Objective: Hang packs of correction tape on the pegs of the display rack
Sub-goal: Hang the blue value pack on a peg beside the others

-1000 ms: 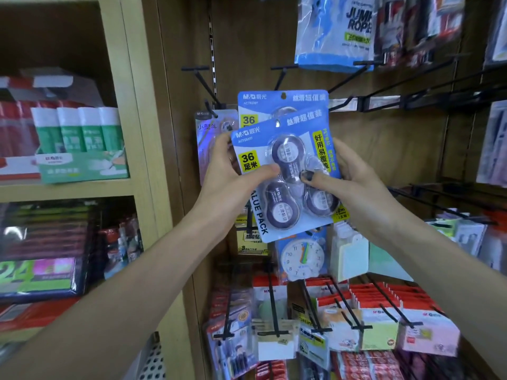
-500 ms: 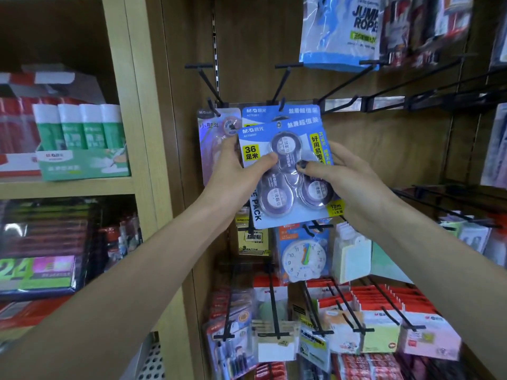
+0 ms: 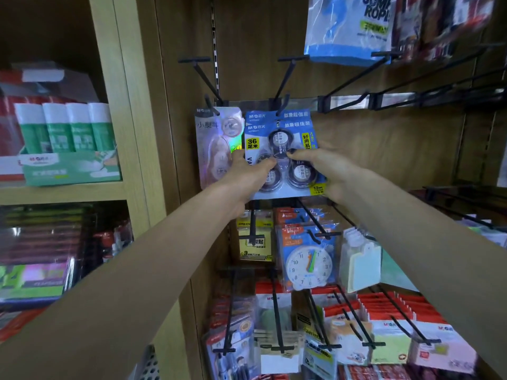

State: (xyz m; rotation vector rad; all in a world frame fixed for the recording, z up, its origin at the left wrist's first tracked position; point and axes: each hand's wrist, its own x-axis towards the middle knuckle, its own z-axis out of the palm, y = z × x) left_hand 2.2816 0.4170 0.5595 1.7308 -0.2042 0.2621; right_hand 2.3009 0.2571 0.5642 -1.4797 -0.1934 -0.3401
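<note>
Two hands, left (image 3: 248,175) and right (image 3: 327,168), gripping blue pack (image 3: 285,157) by its sides, thumbs across front, at peg (image 3: 284,78). Risking hole missing peg tip; tilting, snagging rear pack (image 3: 274,115).

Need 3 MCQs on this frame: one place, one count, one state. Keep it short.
1. What hangs directly left of the blue pack?
A. a clock
B. a holographic pack
C. glue sticks

2. How many tape rolls show in the blue pack?
A. two
B. three
C. five

3. How is the blue pack held?
A. by both hands
B. by the left hand only
C. by neither hand

Key: 1 B, the holographic pack hangs on the neighbouring peg. 2 B, three round blisters show. 3 A, the left hand and right hand pinch its sides.
</note>
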